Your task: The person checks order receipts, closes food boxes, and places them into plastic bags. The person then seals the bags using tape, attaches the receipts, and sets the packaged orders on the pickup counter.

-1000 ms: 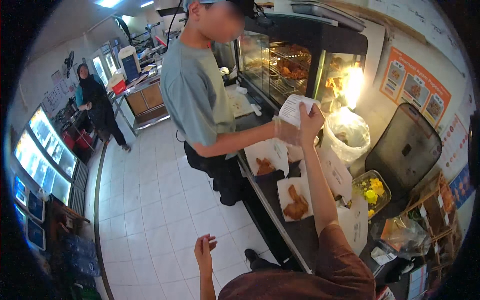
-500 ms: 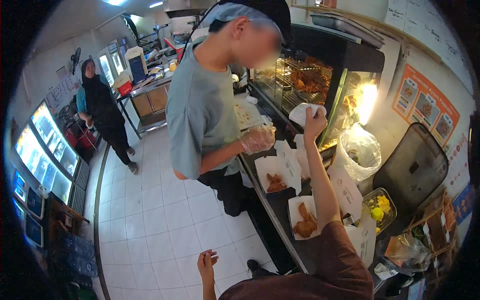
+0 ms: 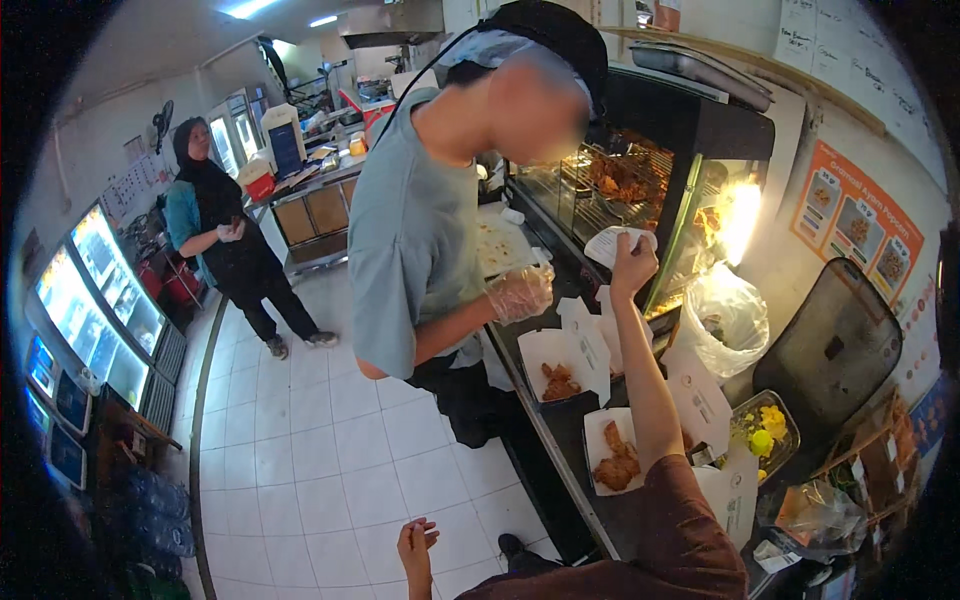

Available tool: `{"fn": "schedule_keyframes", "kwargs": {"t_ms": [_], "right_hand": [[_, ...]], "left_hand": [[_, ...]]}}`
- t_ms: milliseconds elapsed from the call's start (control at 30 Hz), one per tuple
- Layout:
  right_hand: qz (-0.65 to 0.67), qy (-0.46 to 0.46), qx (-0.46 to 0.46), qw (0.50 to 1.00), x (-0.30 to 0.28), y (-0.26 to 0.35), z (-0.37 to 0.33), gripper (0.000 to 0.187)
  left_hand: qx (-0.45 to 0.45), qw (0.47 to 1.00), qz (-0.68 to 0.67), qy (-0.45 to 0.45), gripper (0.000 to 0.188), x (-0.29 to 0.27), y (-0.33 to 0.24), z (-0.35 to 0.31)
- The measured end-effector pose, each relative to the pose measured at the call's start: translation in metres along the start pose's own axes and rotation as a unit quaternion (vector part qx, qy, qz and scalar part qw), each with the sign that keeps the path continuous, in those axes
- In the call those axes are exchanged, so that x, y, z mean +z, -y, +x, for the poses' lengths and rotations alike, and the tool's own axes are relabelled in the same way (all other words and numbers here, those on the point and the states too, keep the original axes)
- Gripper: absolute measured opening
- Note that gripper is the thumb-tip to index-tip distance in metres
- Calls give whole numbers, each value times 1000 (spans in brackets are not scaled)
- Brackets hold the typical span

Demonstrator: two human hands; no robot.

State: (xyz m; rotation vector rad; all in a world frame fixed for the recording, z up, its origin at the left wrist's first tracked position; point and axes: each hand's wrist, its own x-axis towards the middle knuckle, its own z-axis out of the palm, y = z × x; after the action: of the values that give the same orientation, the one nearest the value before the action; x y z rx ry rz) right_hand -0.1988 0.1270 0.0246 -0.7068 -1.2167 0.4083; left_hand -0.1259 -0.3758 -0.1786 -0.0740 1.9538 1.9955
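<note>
**White paper slip [image 3: 603,246] pinched in your right hand [image 3: 634,266], your left hand [image 3: 417,546] loose and low**

Your right arm reaches out over the counter [image 3: 566,428], and the thumb and fingers of that hand are closed on one end of the slip; the rest of it sticks out to the left of your fingers. Your left hand hangs well apart from it, down beside your body above the tiled floor [image 3: 320,500], half open with the fingers softly bent; you have nothing visible in it.

Just left of your right forearm sits an open white box [image 3: 594,430] holding fried chicken [image 3: 617,462]. A second open box [image 3: 540,346], also with chicken in it, lies farther out, below and left of your right hand. Near that hand, to its lower left, is a co-worker's gloved hand [image 3: 522,293], apart from the slip; whether it holds anything, you cannot tell. Beyond your right hand stands the lit display cabinet [image 3: 700,112], and to its lower right a white plastic bag [image 3: 725,325].
</note>
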Motion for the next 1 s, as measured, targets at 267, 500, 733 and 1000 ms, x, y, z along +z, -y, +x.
{"fn": "schedule_keyframes", "kwargs": {"t_ms": [267,500,733,1000], "right_hand": [[-54,206,47,976,-31,13,-14,26],[218,709,217,635,-245,146,-203,44],[122,478,372,786,-495,185,-212,52],[-179,213,362,890,-722,212,-199,30]], "left_hand": [[-8,1000,1,0,28,-7,0,-24],[-5,875,-395,281,33,31,-85,-72],[-76,897,-39,434,37,85,-43,-167],[74,739,-15,669,45,151,13,-393]]}}
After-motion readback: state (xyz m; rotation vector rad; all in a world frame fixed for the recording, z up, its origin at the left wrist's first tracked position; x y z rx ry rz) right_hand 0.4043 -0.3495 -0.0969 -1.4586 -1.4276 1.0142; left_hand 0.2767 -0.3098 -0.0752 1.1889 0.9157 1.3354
